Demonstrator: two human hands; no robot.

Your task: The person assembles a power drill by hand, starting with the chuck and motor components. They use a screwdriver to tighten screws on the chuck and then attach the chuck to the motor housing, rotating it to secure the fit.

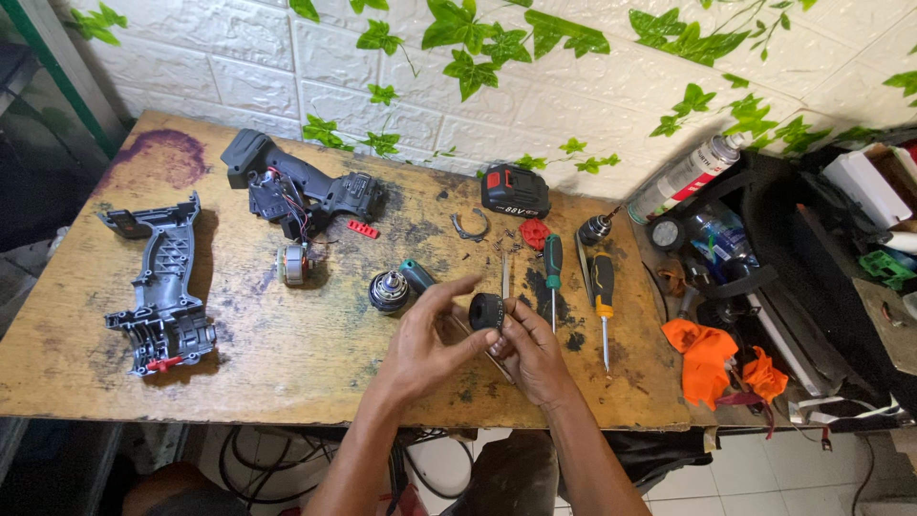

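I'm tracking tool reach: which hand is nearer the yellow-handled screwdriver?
Right. The right hand lies just left of the yellow-handled screwdriver; the left hand sits farther left, beyond the black ring.

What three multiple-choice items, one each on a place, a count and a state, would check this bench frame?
1. Where does the battery pack lie?
A. at the far edge of the table, near the wall
B. on the floor
C. in the left hand

2. How many screwdrivers lie right of the hands?
A. none
B. two
C. five

3. In what state is the drill body?
A. fully closed
C. wrapped in cloth
B. opened, with wires showing

Answers:
1 A: the pack sits by the ivy-covered wall.
2 B: a green-handled screwdriver and a yellow-handled screwdriver lie side by side.
3 B: red wires show, and the housing half lies apart at the left, while the left hand and right hand hold a black ring part.
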